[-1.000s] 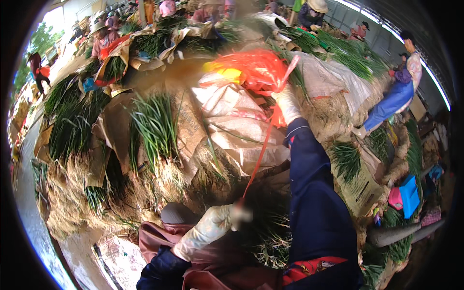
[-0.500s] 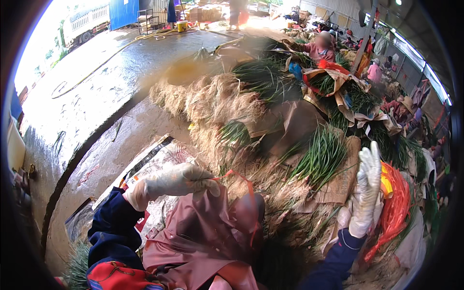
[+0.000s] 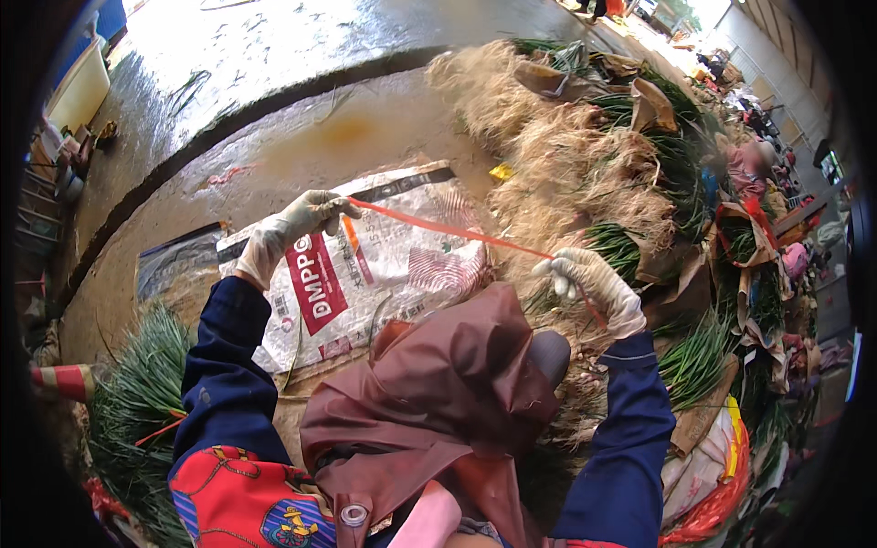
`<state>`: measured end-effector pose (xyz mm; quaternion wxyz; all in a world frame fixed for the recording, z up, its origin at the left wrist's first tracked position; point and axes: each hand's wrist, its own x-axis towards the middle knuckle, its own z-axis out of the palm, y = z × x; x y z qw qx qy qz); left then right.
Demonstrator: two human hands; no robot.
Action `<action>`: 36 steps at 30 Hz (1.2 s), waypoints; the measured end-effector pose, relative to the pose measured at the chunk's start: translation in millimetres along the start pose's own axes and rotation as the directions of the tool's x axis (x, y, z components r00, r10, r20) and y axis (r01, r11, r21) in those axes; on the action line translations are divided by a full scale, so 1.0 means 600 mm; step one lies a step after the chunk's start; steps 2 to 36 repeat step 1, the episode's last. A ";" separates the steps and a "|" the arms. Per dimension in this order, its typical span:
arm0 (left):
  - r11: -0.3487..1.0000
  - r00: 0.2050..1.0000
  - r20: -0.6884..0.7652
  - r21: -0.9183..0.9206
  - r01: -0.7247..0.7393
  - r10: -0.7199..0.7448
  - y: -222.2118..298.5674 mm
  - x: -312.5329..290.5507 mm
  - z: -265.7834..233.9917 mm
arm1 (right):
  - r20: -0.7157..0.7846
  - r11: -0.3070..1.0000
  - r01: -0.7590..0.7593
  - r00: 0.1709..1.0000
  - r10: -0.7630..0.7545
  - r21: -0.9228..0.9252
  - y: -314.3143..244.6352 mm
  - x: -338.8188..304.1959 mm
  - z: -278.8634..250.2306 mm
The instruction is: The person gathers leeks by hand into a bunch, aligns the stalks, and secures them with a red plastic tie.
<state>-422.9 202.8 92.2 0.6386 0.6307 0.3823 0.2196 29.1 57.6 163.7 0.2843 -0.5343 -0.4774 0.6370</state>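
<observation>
A thin red plastic strip (image 3: pixel 448 229) is stretched between my two gloved hands. My left hand (image 3: pixel 312 216), in a pale glove, pinches one end above a printed white sack (image 3: pixel 429 247) lying flat on the ground. My right hand (image 3: pixel 594 285), gloved too, is closed round the strip towards its other end, and a short tail hangs below the fingers. Beneath the strip, a maroon waterproof apron (image 3: pixel 429 374) covers my lap. To the right of my right hand lie bunches of green onions (image 3: pixel 699 361), green leaves outward.
A long heap of green onions with pale stringy roots (image 3: pixel 585 155) runs up the right. Another bunch (image 3: pixel 137 402), tied with a red strip, lies left of my arm. Red netting (image 3: pixel 722 493) sits at lower right. A dark groove (image 3: pixel 219 137) crosses the wet floor.
My view has tilted down and swung left. My right hand, spread open before, has come in and closed on the strip, which is now pulled taut between both hands.
</observation>
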 end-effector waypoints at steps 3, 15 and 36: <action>0.993 0.994 -0.030 -0.056 0.105 -0.106 -0.078 -0.043 -0.011 | 0.066 0.993 -0.110 0.992 0.106 0.045 0.040 0.036 0.033; 0.993 0.994 -0.030 -0.056 0.105 -0.106 -0.078 -0.043 -0.011 | 0.066 0.993 -0.110 0.992 0.106 0.045 0.040 0.036 0.033; 0.993 0.994 -0.030 -0.056 0.105 -0.106 -0.078 -0.043 -0.011 | 0.066 0.993 -0.110 0.992 0.106 0.045 0.040 0.036 0.033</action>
